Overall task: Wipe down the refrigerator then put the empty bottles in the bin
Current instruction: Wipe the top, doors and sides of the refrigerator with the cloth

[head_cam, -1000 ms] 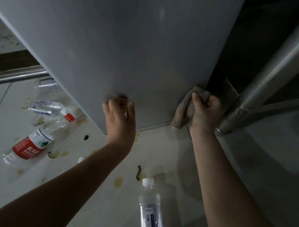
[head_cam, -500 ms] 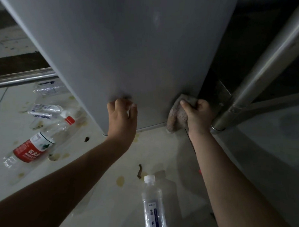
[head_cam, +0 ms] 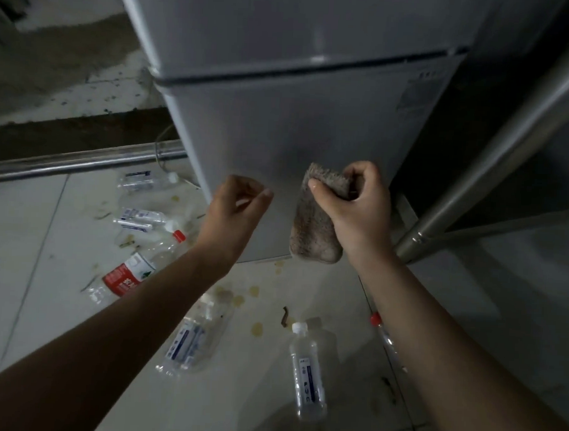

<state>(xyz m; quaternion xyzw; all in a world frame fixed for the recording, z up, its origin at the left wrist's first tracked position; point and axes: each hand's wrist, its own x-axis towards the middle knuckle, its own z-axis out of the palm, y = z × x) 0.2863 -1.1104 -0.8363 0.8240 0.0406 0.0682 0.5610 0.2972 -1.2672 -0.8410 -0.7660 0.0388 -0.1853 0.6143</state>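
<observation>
Head view: my right hand (head_cam: 358, 205) grips the cloth (head_cam: 315, 229) in front of the fridge (head_cam: 313, 125) lower door.
I see my left hand (head_cam: 234, 210) loosely curled and holding nothing, near the door's left edge; I cannot tell if it touches. The cloth hangs down from my closed fingers. Bottles lie on the floor (head_cam: 31, 237): a red-label bottle (head_cam: 130, 273) at left, a clear bottle (head_cam: 307, 372) near me, others far left by the rail (head_cam: 83, 164).

metal pole (head_cam: 494, 152) right | floor rail (head_cam: 83, 162) left | stained tiles (head_cam: 253, 328)
</observation>
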